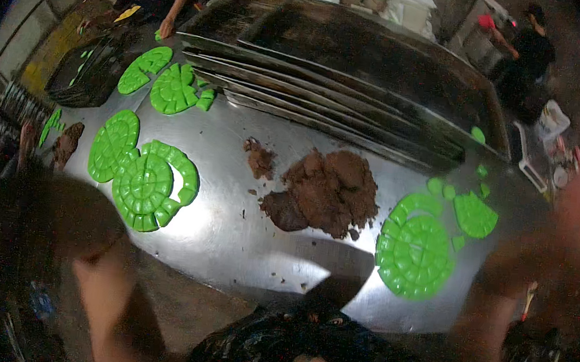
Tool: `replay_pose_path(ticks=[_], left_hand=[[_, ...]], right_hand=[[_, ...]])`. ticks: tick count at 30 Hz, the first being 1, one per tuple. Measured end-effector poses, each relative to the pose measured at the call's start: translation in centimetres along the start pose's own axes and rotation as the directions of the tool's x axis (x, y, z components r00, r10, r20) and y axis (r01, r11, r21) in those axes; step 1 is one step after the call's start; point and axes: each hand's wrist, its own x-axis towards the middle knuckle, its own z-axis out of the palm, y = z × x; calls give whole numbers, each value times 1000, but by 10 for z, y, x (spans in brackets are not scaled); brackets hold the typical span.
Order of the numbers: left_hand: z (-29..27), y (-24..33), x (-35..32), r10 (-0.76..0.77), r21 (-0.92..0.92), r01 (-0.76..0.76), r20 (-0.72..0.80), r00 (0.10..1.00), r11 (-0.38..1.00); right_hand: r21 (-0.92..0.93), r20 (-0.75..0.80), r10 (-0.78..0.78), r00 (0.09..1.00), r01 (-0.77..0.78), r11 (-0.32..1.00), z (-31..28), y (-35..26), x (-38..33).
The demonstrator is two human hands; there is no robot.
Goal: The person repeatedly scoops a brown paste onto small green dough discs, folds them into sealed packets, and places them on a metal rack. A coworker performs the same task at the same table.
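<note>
Both arms are raised: left arm (105, 289) and right arm (482, 335) are seen blurred, but both hands are out of view, so opening and hold can't be told. Steel worktable (218, 258) is spread with the material: crumbly brown mound (335, 193) is centred, with smaller brown clump (259, 160) just beside it. Scored green disc (416, 258) is placed right of the mound, nearest the right arm; green wedge (476, 216) and loose green bits (449, 192) are scattered beyond it. Left of the mound, two scored green slabs (144, 190) are laid touching, nearest the left arm; two more green slabs (172, 91) are set farther back. Far side is blocked by stacked dark trays (360, 54), edges unevenly splayed; one green scrap (478, 134) is caught on them at right. Table's left and right near corners are partly masked by the arms. Dark crate (82, 78) is parked at far left. Co-worker's hand (167, 27) is held near the rear slabs; another person (529, 54) is seen upper right.
</note>
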Motion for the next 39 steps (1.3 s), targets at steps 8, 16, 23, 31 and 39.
replay_pose_path(ticks=[8,16,23,31,39], left_hand=[[197,-120,-151,-228,270,104,483,845,957],[264,-158,-239,-253,78,241,296,921,967],[241,-206,-235,-223,348,54,466,856,936],[262,-299,-264,-210,448,-234,739,640,863],[195,-154,-226,-227,355,18,556,799,935]], right_hand=[[-702,323,95,941,172,691,224,175,-31],[-612,129,-13,992,90,785,269,207,-35],[-608,217,186,958,-16,793,275,177,-31],[-691,327,187,926,99,716,252,165,-34],[-761,366,273,890,117,638,239,161,-38]])
